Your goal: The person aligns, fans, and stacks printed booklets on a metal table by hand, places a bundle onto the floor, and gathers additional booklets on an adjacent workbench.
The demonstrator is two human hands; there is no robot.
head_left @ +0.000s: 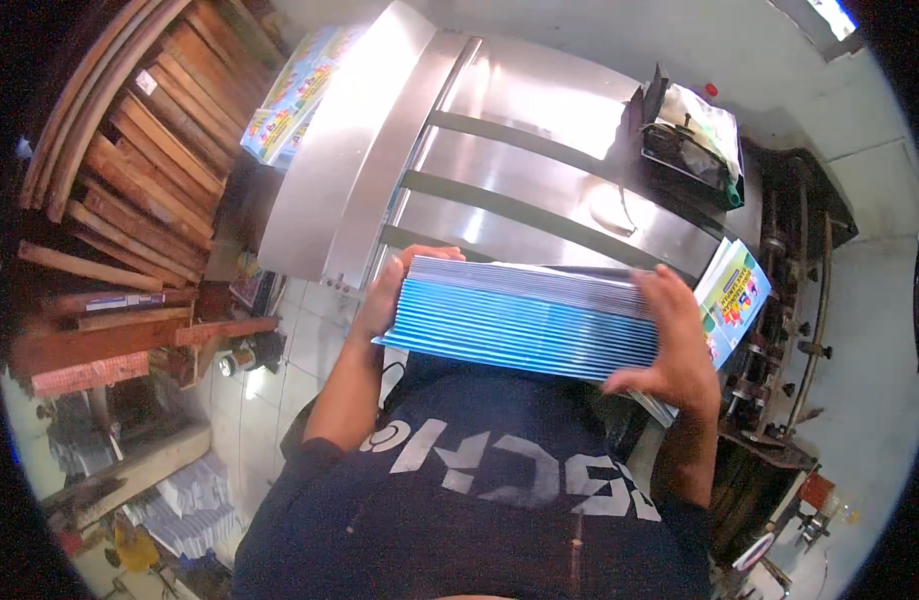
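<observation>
A thick stack of thin printed booklets or folded sheets (524,318) is held upright in front of my chest. Its blue and white edges show as many stepped, parallel lines. My left hand (387,290) grips the left end, with its fingers going behind the stack. At the other end my right hand (679,340) presses against the stack, thumb low and fingers along the upper edge. Just beyond the right hand lie colourful printed covers (736,300) in yellow and blue, partly hidden by it.
Before me stands a shiny metal machine table (539,85) crossed by dark green belts (519,135). A black box with a plastic bag (694,140) sits on it. More printed sheets (294,95) lie far left, near stacked wooden boards (144,190). Metal rods and clamps (779,330) stand at right.
</observation>
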